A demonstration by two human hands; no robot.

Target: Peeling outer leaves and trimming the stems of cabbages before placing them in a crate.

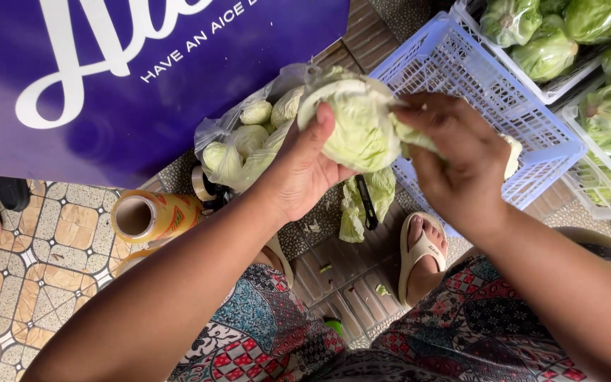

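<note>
A: What do the 2 hands have right now?

B: The left hand (304,164) cups a pale green cabbage head (357,127) from below and behind, thumb pressed up against its face. The right hand (454,161) is closed on an outer leaf (414,134) at the side of that head, pinching it between the fingers. So both hands are closed on the same cabbage, which sits between them, raised above the person's knees.

A: How far along does the trimming look?

B: I judge it partway. Below the hands, loose green leaves (362,205) lie on the floor beside a dark-handled knife (367,201), which suggests some stripping is done. The held head looks mostly clean and pale, but the pinched leaf is not yet off.

A: And the rest of the stock?

B: Just beyond the left hand, a clear plastic bag (210,131) holds several small cabbages (238,145); whether those are trimmed I cannot tell. Behind the right hand stands an empty-looking pale blue basket (489,92). Further out to the right, 2 white crates (556,88) hold cabbages wrapped in clear film (546,49).

A: Any wrap nearby?

B: A roll of cling film (151,216) lies on the tiles under the left forearm, untouched. The held head has no film on it, so wrapping seems left to do.
</note>
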